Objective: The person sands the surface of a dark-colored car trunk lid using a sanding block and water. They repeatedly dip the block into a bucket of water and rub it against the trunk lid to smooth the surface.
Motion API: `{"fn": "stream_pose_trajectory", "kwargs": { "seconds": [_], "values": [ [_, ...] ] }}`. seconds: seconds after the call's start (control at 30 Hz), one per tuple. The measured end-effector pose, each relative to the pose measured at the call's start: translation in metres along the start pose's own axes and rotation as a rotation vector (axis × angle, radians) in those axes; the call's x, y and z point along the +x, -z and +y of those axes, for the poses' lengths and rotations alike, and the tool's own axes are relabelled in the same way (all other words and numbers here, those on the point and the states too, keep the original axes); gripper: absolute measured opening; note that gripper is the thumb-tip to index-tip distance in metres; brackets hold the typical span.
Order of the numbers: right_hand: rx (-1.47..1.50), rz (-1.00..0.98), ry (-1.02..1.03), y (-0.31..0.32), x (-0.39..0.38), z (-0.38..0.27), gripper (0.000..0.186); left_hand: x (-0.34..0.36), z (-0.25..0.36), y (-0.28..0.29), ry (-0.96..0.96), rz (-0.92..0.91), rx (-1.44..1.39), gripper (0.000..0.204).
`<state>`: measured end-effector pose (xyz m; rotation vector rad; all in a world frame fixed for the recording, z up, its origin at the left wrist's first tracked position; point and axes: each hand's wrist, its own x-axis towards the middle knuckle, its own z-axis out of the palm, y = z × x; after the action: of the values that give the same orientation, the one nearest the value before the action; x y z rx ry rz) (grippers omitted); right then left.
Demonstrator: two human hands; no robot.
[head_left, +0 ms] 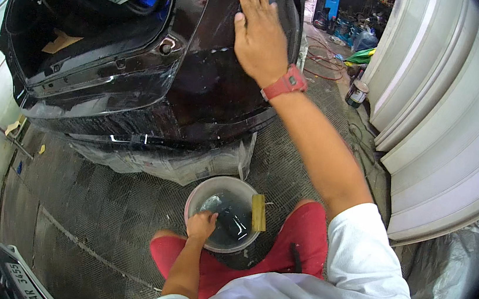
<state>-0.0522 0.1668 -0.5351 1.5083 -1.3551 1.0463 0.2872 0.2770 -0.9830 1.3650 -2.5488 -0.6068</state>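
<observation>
My right hand [260, 45], with a red watch [286, 83] on its wrist, lies flat with fingers stretched on the dark rear side panel of a car body [212, 81]. Whether anything lies beneath the palm is hidden. Low between my knees, my left hand [201, 225] is closed at the left side of a pale round bucket [194, 191]. Its fingertips are hidden, so what it holds, if anything, does not show. Cloudy water [231, 219] stands in the bucket. A yellowish flat strip [259, 212] hangs over the bucket's right rim.
Masking paper [172, 165] hangs below the car's rear edge. Light curved panels [447, 138] stand at the right, near a paint can [357, 94]. A red hose [326, 62] lies on the textured floor [91, 203]. A plated car part [19, 272] is at lower left.
</observation>
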Motion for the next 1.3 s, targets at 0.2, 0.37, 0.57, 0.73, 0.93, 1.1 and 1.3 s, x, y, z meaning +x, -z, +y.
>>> {"fn": "stream_pose_trajectory", "kwargs": {
  "seconds": [0.2,0.37,0.57,0.73,0.93,1.1,1.3],
  "values": [
    [0.185,-0.144,0.237,0.014,-0.04,-0.061,0.057,-0.004,-0.008,0.002,0.042,-0.013,0.015,0.039],
    [0.034,0.068,-0.029,-0.005,-0.013,-0.024,0.05,-0.001,0.0,0.003,0.04,-0.015,-0.036,0.04],
    [0.197,-0.288,0.318,-0.006,-0.068,-0.096,0.06,-0.007,-0.002,0.012,0.089,-0.032,-0.011,0.038],
    [-0.078,-0.474,0.644,0.036,-0.105,0.084,0.075,-0.003,-0.001,0.001,-0.009,0.079,-0.123,0.037],
    [0.048,-0.421,0.709,-0.005,-0.078,-0.003,0.073,-0.002,-0.011,0.001,0.025,0.064,-0.091,0.037],
    [0.031,-0.572,0.786,0.004,-0.058,-0.015,0.073,-0.007,-0.009,0.008,0.065,0.043,-0.088,0.038],
    [-0.069,-0.547,0.809,0.029,-0.074,0.04,0.074,0.0,-0.001,0.004,0.011,0.071,-0.17,0.037]
  ]
}}
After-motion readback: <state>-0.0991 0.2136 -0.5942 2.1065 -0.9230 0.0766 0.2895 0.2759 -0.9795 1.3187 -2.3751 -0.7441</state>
